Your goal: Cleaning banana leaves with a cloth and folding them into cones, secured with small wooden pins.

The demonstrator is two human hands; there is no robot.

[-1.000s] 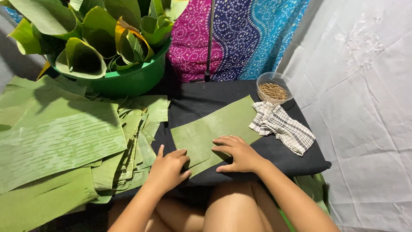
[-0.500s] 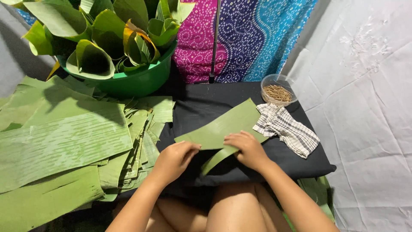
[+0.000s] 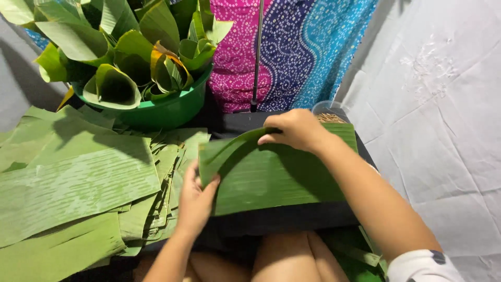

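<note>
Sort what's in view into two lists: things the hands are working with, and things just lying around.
In hand:
- left hand and right hand, both gripping the leaf piece

Lying about:
- stack of cut leaves
- green basin filled with leaf cones
- small bowl, mostly hidden behind the leaf
- patterned cloth
- white sheet

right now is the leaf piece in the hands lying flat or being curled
Being curled. The leaf piece is lifted off the dark cloth; the right hand bends its top edge over while the left hand grips its left edge.
</note>
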